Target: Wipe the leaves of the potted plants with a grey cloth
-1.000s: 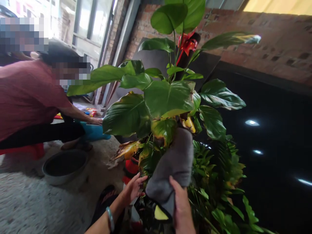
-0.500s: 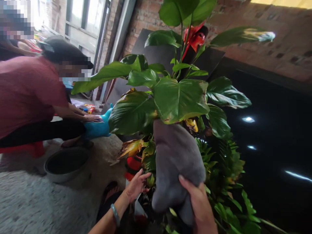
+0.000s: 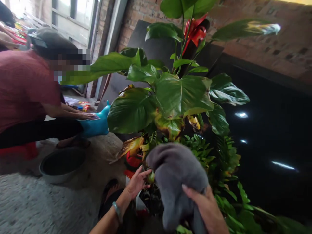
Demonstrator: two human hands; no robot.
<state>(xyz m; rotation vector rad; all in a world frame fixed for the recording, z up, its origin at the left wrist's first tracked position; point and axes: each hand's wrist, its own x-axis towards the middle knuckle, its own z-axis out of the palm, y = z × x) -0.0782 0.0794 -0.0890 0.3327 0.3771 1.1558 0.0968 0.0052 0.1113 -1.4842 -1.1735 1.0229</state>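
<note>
A big potted plant [image 3: 170,97] with broad green leaves, some yellowed, and a red flower [image 3: 195,31] stands in front of me. My right hand [image 3: 207,209] grips a grey cloth [image 3: 175,175] held low against the plant's lower foliage. Lower left of the cloth, my left hand [image 3: 137,182], with a bracelet on its wrist, pinches a small leaf or stem at the plant's base, close to a red pot rim [image 3: 133,161].
At the left a person in a red shirt [image 3: 26,87] crouches with hands on a blue object [image 3: 97,125]. A grey basin [image 3: 62,164] sits on the concrete floor. Behind the plant are a brick wall [image 3: 280,48] and a glossy black surface [image 3: 280,146].
The grey cloth has dropped from under the big leaves down to the lower foliage, with my right hand moving right and down. My left hand stays at the plant's base.
</note>
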